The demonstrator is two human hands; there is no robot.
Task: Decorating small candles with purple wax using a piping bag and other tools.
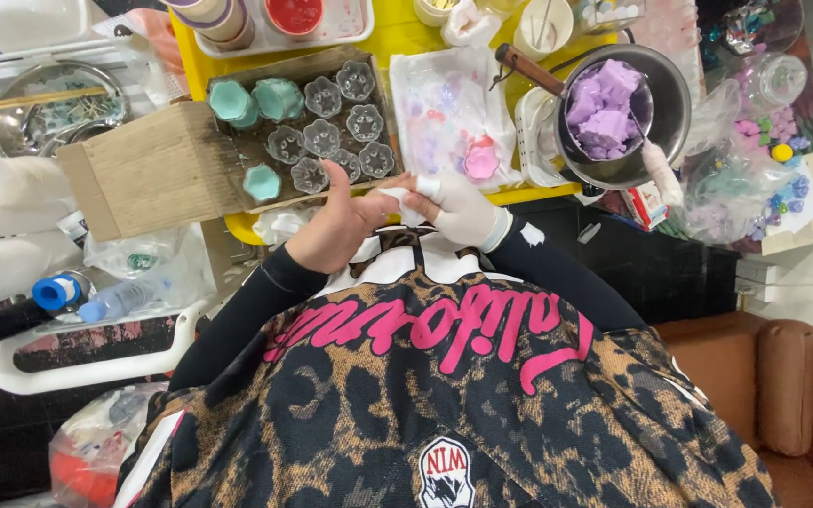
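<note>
Bare left hand (pixel 341 221) and white-gloved right hand (pixel 458 209) together at near edge of yellow table (pixel 397 42), fingers of both pinched on small white crumpled tissue (pixel 397 199) (between the hands). Cardboard tray of clear and teal flower-shaped moulds (pixel 317 127) just beyond. Metal pot of purple wax chunks (pixel 628 113) far right.

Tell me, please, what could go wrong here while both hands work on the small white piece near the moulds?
1. The left hand and gloved right hand pinch a small white piece just beside the clear flower moulds; a slip might knock them.
2. The pot of purple chunks sits near the yellow table's edge, its handle pointing inward; an elbow could perhaps catch it.
</note>
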